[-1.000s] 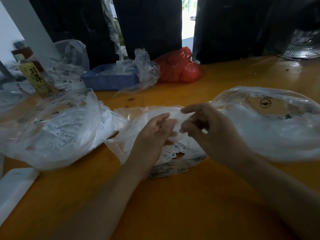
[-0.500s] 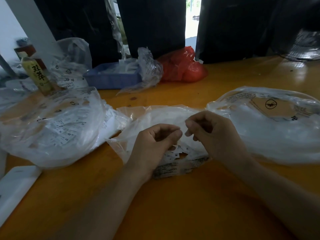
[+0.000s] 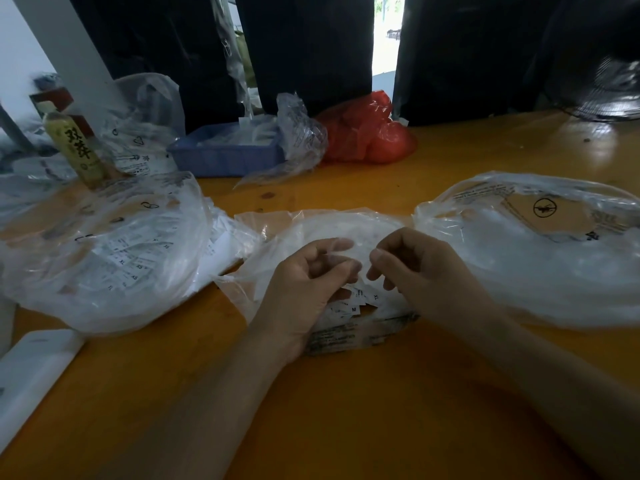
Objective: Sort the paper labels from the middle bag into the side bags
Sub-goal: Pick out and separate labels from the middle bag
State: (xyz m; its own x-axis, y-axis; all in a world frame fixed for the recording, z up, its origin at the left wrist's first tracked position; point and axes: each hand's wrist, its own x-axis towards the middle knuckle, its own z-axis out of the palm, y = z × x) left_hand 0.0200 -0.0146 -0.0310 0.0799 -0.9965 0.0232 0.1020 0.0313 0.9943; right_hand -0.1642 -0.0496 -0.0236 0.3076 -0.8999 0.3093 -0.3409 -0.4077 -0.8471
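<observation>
The middle bag (image 3: 332, 226) is clear plastic and lies open on the orange table, with small white paper labels (image 3: 354, 308) printed M and XL heaped at its near end. My left hand (image 3: 301, 285) curls over that heap, its fingertips blurred under the film, and grips a bunch of labels. Close beside it, my right hand (image 3: 419, 271) pinches a label between thumb and forefinger, the other fingers curled down. The left side bag (image 3: 104, 258) holds many labels. The right side bag (image 3: 540, 271) looks cloudy and its contents are unclear.
At the back stand a blue tray (image 3: 225, 157) with plastic in it, a red bag (image 3: 367, 133), a yellow bottle (image 3: 76, 150) and more clear bags. A white flat object (image 3: 31, 372) lies at the near left edge. A dark fan (image 3: 609, 95) sits far right.
Both hands have dropped from above the middle bag to its mouth. Their fingers have curled in, and the hands have drawn slightly apart.
</observation>
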